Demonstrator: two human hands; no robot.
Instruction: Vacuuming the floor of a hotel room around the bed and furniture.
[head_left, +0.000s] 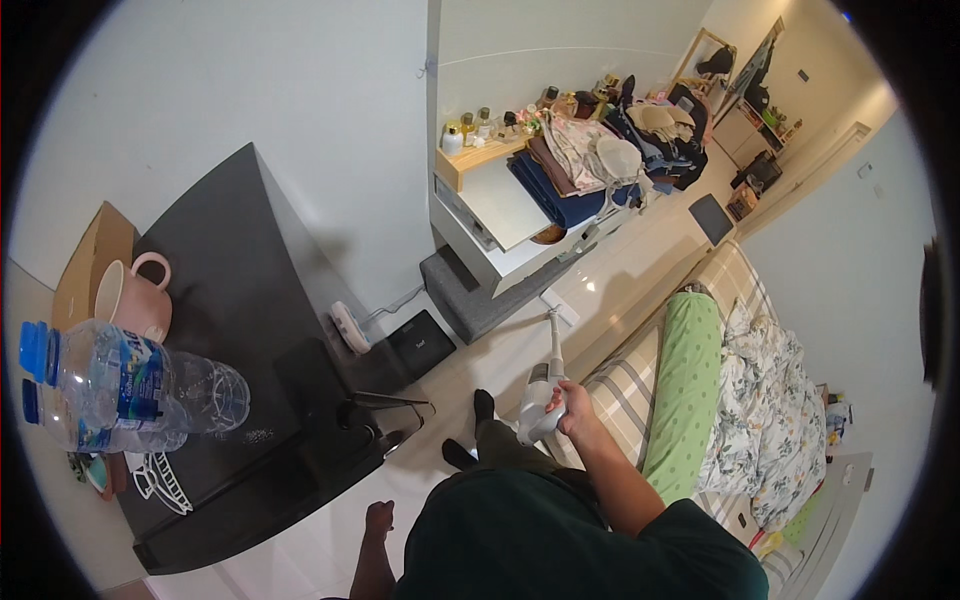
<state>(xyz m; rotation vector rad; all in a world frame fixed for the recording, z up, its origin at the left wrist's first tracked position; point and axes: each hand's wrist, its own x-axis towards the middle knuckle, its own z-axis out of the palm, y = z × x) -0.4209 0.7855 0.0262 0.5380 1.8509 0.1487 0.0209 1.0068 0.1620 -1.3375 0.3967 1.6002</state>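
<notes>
My right hand (574, 409) is closed round the handle of a white and grey cordless stick vacuum (538, 401). Its tube runs away from me to a white floor head (559, 306), which lies on the pale floor beside the grey padded base of a white cabinet. Low at my left side hangs my left hand (380, 517), fingers curled, close to the edge of a black table (247, 300). Nothing shows in it, but its palm side is hidden.
Plastic bottles (142, 382) and a pink mug (135, 296) stand on the table. A black scale (421, 345) lies near the grey base (465, 300). Folded clothes (574, 169) cover the cabinet. The bed, with a green bolster (681, 390), borders the floor strip on the right.
</notes>
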